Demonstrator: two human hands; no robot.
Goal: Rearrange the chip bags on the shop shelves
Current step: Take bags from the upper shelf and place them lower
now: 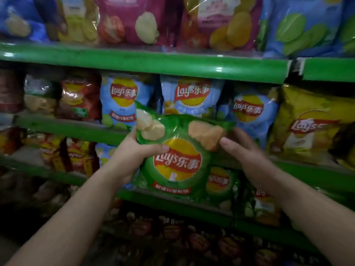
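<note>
one glossy, crinkled green chip bag (178, 156) is held before the green metal shelves (146, 64); the left hand (134, 150) clamps its edge, thumb across the front. the right hand (247, 150) lies spread, fingers loose, touching the bag's right side; three pale blue bags (192, 95) stand behind it.

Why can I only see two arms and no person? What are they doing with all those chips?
The camera sits on the person's head and looks forward and down, so you see what they see: only their own arms. There is just this one picture. In front are green shop shelves full of chip bags. The left hand grips one side of a green chip bag, thumb on its front. The right hand touches the bag's other side with fingers spread; it is a bit blurry. Behind are blue chip bags and a yellow chip bag on a middle shelf.
</note>
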